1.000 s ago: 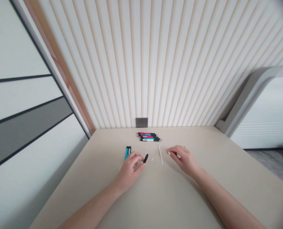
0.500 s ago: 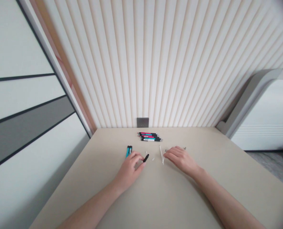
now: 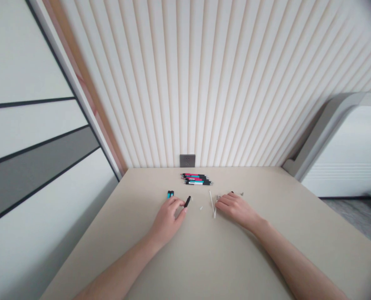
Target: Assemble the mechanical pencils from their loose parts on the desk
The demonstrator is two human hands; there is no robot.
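My left hand (image 3: 168,218) pinches a short black pen part (image 3: 187,201) between thumb and fingers, tilted up a little above the table. Just behind that hand lie blue-and-black pen barrels (image 3: 170,194), partly covered by it. My right hand (image 3: 237,208) rests low over the tabletop, its fingers drawn together and pointing down; whatever they grip is hidden. Beside its fingertips are thin white pen refills (image 3: 212,204). Small grey pieces (image 3: 242,193) and a black bit (image 3: 232,192) show past its knuckles. Between the hands lies a small whitish piece (image 3: 200,208).
A row of pink, blue, white and black pens (image 3: 196,179) lies toward the back of the beige table (image 3: 185,258). Behind it rises a ribbed wall with a dark socket (image 3: 187,161). A white cabinet (image 3: 48,187) borders the left side.
My left hand has shifted slightly left and back with the black pen part, covering more of the blue barrels. My right hand has moved a little, uncovering a black bit behind it.
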